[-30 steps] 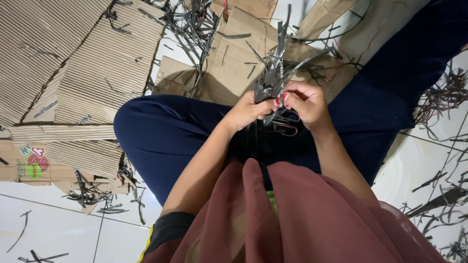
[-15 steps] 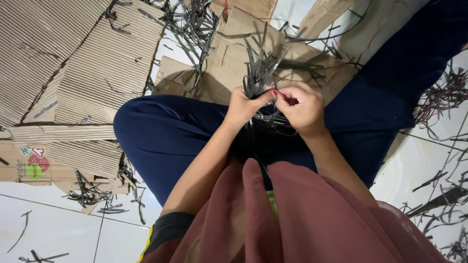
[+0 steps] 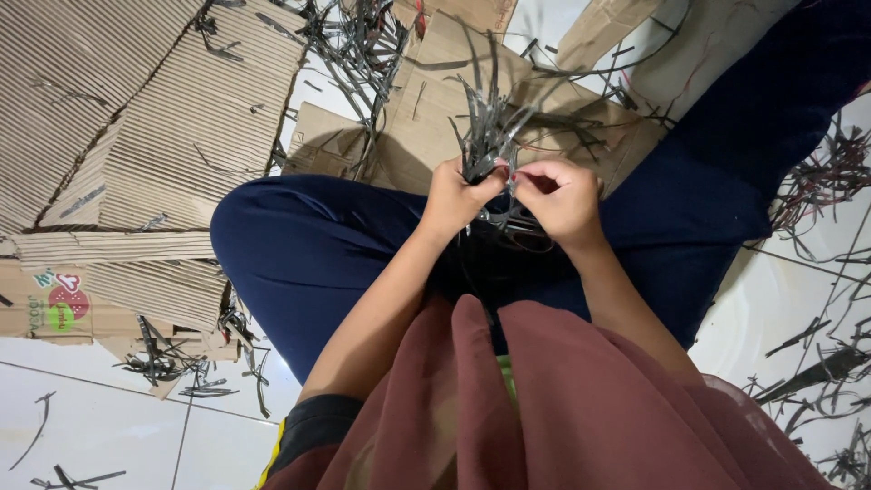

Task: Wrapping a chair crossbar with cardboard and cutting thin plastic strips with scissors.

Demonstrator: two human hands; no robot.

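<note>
With our left hand point(image 3: 456, 195) clamped round a gathered bundle of dark strips point(image 3: 488, 136), our right hand point(image 3: 561, 200) pinches beside it; many loose strips point(image 3: 358, 54) lie beyond, ungathered.

Left hand point(image 3: 454, 195), right hand point(image 3: 564, 200) grip dark strip bundle point(image 3: 487, 136) over lap.

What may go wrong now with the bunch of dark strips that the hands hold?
The left hand grips the bunch of dark strips only at its base, so the splayed ends may slip out. The right hand pinches close beside it, and thin strip edges might cut the fingers. Loose strips on the floor could tangle in.
</note>
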